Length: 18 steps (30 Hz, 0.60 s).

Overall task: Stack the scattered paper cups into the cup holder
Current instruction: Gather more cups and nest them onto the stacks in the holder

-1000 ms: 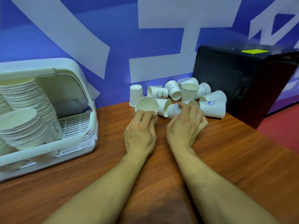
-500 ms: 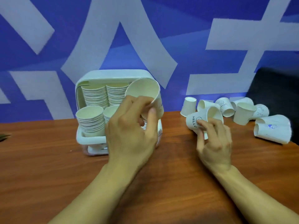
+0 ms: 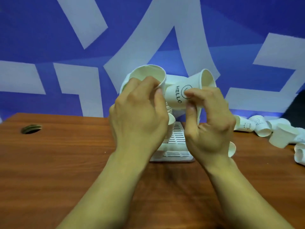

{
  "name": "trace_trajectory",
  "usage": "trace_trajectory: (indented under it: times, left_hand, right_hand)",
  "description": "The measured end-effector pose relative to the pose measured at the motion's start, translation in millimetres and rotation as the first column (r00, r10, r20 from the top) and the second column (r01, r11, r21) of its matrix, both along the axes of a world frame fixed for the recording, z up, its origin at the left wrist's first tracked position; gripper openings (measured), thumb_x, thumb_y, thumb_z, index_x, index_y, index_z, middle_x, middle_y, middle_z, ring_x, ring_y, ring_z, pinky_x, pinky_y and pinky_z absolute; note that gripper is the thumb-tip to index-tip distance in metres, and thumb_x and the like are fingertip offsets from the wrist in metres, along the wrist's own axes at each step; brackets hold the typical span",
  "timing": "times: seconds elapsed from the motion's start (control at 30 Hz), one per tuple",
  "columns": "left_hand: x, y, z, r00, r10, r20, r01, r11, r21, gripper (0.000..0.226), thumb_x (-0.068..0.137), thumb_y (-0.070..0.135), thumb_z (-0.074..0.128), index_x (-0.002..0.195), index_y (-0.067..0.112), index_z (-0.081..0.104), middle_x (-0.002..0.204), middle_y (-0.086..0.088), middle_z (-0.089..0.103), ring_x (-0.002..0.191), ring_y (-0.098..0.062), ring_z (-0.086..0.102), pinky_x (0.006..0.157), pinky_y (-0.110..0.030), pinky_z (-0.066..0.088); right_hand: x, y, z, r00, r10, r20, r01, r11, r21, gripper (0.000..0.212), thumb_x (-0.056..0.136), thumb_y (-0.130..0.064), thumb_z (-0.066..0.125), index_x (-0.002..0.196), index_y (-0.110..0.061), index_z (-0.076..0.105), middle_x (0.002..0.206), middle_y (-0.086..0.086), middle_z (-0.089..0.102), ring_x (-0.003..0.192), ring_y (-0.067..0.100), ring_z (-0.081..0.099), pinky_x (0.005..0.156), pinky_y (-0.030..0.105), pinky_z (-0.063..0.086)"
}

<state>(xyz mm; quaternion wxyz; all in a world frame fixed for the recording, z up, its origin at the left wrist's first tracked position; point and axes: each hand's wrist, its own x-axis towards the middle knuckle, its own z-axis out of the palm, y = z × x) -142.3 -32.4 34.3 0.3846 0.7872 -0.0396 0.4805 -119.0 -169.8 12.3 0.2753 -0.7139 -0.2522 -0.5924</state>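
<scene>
A: Status on hands?
B: Both up over cup holder (image 3: 177,138) mid-table. Gripping plain cup (image 3: 149,75) in left hand (image 3: 140,116) with fingers curled over the rim, mouth tipped toward camera
A: Right?
B: Pinching HELLO cup (image 3: 179,96) in right hand (image 3: 209,124). Lying sideways, mouth up and right, base pointing left at plain cup's wall. Touching or just apart there, can't tell
A: Hands together?
B: Side by side and close, apart as far as visible
A: Inside the holder?
B: Mostly hidden behind both hands. Can make out slotted white floor, plus part of nested stack (image 3: 171,120) behind left hand
A: Remaining cups?
B: Loose pile (image 3: 264,129) on table (image 3: 66,154) at right, tipped over, well apart from holder. Another cup (image 3: 231,148) peeking out just right of right wrist
A: Anything else?
B: Cable hole (image 3: 31,129) at left, blue-and-white wall (image 3: 49,38) at far side, dark object (image 3: 295,108) at right edge – too blurred to identify
</scene>
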Motion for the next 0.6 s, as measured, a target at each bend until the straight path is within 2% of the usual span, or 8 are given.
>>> trace_trajectory:
  times: [0.1, 0.17, 0.27, 0.37, 0.5, 0.57, 0.6]
  left_hand:
    - [3.7, 12.2, 3.5, 0.999, 0.043, -0.008, -0.043, 0.999, -0.020, 0.012, 0.091, 0.032, 0.052, 0.090, 0.028, 0.063, 0.083, 0.006, 0.054, 0.073, -0.025, 0.052, 0.060, -0.033, 0.036]
    - [5.3, 20.3, 2.6, 0.998, 0.066, -0.022, -0.066, 0.998, -0.009, 0.011, 0.092, 0.033, 0.052, 0.090, 0.028, 0.062, 0.085, 0.006, 0.055, 0.074, -0.026, 0.051, 0.060, -0.032, 0.033]
    - [7.4, 29.2, -0.1, 0.996, 0.080, -0.045, -0.080, 0.997, 0.006, 0.011, 0.093, 0.033, 0.052, 0.091, 0.028, 0.062, 0.086, 0.007, 0.055, 0.075, -0.024, 0.050, 0.061, -0.031, 0.029]
    - [12.0, 32.0, -0.3, 0.994, 0.095, -0.054, -0.094, 0.996, 0.007, 0.013, 0.093, 0.034, 0.051, 0.092, 0.030, 0.062, 0.086, 0.008, 0.054, 0.074, -0.023, 0.049, 0.062, -0.030, 0.027]
    - [16.1, 28.1, -4.1, 0.993, 0.088, -0.073, -0.086, 0.996, 0.040, 0.014, 0.092, 0.035, 0.049, 0.092, 0.029, 0.062, 0.087, 0.007, 0.055, 0.077, -0.025, 0.051, 0.064, -0.032, 0.031]
    - [16.3, 27.5, -5.4, 0.991, 0.093, -0.094, -0.088, 0.995, 0.056, 0.013, 0.092, 0.034, 0.050, 0.092, 0.029, 0.062, 0.087, 0.006, 0.055, 0.078, -0.025, 0.051, 0.064, -0.032, 0.031]
    - [16.6, 27.6, -5.5, 0.990, 0.101, -0.103, -0.095, 0.994, 0.059, 0.013, 0.092, 0.034, 0.050, 0.093, 0.029, 0.062, 0.087, 0.006, 0.056, 0.079, -0.025, 0.051, 0.064, -0.033, 0.031]
  right_hand:
    - [0.9, 24.4, 6.4, 0.999, 0.028, -0.043, -0.024, 0.996, 0.092, 0.037, 0.085, 0.002, 0.062, 0.119, -0.012, 0.056, 0.107, -0.013, 0.058, 0.096, 0.014, 0.061, 0.083, 0.044, 0.050]
    - [4.4, 33.6, 7.3, 0.994, 0.062, -0.088, -0.049, 0.989, 0.136, 0.045, 0.085, 0.000, 0.064, 0.126, -0.012, 0.050, 0.115, -0.018, 0.051, 0.102, 0.014, 0.061, 0.090, 0.042, 0.050]
    - [10.9, 32.8, 3.4, 0.992, -0.025, -0.127, 0.033, 0.997, 0.065, 0.042, 0.085, -0.001, 0.065, 0.126, -0.006, 0.055, 0.113, -0.006, 0.063, 0.097, 0.014, 0.060, 0.092, 0.038, 0.046]
    - [14.8, 25.1, 0.3, 0.994, -0.061, -0.091, 0.065, 0.997, 0.042, 0.039, 0.087, -0.001, 0.065, 0.125, -0.006, 0.061, 0.106, 0.009, 0.071, 0.090, 0.015, 0.054, 0.088, 0.039, 0.046]
    - [20.2, 21.0, -2.2, 0.997, -0.055, -0.051, 0.055, 0.999, -0.004, 0.034, 0.088, -0.002, 0.064, 0.121, -0.008, 0.066, 0.101, 0.007, 0.072, 0.089, 0.017, 0.056, 0.087, 0.036, 0.044]
    - [24.3, 21.3, -7.4, 0.992, -0.026, -0.125, 0.016, 0.996, -0.084, 0.032, 0.087, 0.000, 0.065, 0.117, -0.009, 0.069, 0.095, 0.007, 0.072, 0.085, 0.024, 0.060, 0.086, 0.039, 0.047]
    - [26.3, 21.8, -10.8, 0.977, -0.014, -0.214, -0.018, 0.989, -0.149, 0.030, 0.087, 0.000, 0.064, 0.114, -0.010, 0.070, 0.091, 0.007, 0.071, 0.084, 0.028, 0.062, 0.084, 0.043, 0.049]
